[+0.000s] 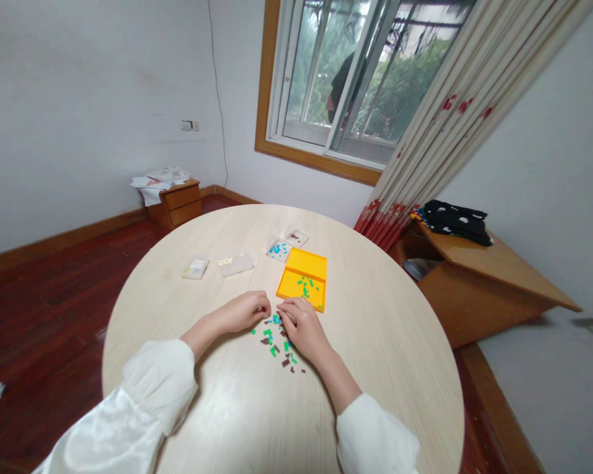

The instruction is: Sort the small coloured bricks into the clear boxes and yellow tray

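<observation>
A loose pile of small green, brown and blue building bricks (269,334) lies on the round table in front of me. At the pile's far left edge is my left hand (250,309), its fingers curled and closed at the tips. My right hand (300,326) reaches over the pile's right side, with bent fingers and thumb drawn together. Whatever sits between the fingertips of either hand is too small to make out. Just beyond the right hand, an open yellow case (304,264) holds several green bricks (305,287).
Clear plastic boxes stand farther back: one with blue bricks (279,249), one with brown pieces (296,238), one with pale yellow pieces (236,264). A small flat box (196,268) lies left. Beyond the round table (385,368) are a wooden cabinet (494,270) and a curtain (439,125).
</observation>
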Tool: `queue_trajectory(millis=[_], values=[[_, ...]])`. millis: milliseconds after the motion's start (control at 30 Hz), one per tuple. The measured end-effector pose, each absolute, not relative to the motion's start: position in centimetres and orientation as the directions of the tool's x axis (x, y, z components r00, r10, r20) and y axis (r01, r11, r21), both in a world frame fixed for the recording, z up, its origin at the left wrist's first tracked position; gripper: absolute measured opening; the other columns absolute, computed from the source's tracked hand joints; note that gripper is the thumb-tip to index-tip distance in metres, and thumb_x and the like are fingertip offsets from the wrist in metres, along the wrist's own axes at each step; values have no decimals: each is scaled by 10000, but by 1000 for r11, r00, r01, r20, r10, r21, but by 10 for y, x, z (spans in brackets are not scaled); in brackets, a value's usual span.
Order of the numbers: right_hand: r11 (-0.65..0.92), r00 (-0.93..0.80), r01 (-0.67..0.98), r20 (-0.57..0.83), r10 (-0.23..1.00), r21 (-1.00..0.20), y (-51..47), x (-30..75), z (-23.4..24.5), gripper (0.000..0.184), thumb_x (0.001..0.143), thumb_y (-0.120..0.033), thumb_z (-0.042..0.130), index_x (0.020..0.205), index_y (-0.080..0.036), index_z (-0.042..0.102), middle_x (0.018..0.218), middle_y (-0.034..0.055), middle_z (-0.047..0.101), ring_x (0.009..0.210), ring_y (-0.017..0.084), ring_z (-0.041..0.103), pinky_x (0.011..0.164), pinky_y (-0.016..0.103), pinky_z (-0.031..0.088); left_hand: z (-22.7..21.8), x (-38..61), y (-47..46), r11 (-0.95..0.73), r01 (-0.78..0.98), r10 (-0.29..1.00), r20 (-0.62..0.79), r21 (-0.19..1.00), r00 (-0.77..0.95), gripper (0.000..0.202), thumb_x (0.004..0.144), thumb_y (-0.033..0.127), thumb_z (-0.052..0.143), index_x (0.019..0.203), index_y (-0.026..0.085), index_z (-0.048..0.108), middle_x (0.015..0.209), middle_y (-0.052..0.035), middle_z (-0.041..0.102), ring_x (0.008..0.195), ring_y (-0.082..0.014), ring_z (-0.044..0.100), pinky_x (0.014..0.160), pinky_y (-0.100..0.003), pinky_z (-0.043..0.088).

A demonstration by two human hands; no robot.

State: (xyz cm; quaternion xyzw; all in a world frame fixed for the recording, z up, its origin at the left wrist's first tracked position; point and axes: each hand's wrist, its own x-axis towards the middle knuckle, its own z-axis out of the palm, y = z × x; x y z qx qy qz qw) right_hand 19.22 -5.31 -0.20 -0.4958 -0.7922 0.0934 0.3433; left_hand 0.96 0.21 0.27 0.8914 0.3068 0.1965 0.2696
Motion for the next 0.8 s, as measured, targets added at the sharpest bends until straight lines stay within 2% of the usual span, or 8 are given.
queue_trajectory(millis=[167, 300, 433, 800], values=[[470, -313, 752, 377, 871, -463, -53, 190, -5, 187, 830, -119, 528, 919, -171, 684, 909, 80, 645, 885, 209, 546, 810, 369, 439, 4, 11, 6, -548, 491, 810, 283, 677, 514, 139, 796, 157, 463, 771, 140, 599, 737, -30, 602, 674, -139, 525, 642, -242, 404], [482, -344, 752, 356, 869, -450, -54, 190, -5, 248, 807, -67, 529, 958, -188, 684, 939, 71, 640, 904, 202, 541, 820, 363, 427, 0, 14, 11, -476, 465, 866, 308, 746, 393, 120, 777, 158, 460, 757, 142, 577, 692, -9, 586, 628, -128, 506, 611, -237, 390], [490, -372, 750, 329, 868, -445, -55, 189, -6, 275, 812, -65, 520, 991, -200, 680, 930, 65, 634, 893, 190, 537, 810, 352, 418, -2, 16, 12, -438, 438, 887, 299, 785, 351, 127, 779, 181, 457, 747, 142, 573, 655, 5, 566, 598, -120, 491, 586, -228, 378], [328, -264, 839, 201, 943, -435, -57, 185, 6, 157, 814, -97, 553, 803, -182, 686, 868, 41, 682, 861, 182, 582, 797, 326, 354, -10, 18, 16, -445, 425, 891, 341, 788, 301, 124, 769, 182, 469, 734, 141, 581, 661, 3, 575, 609, -122, 497, 594, -229, 380]])
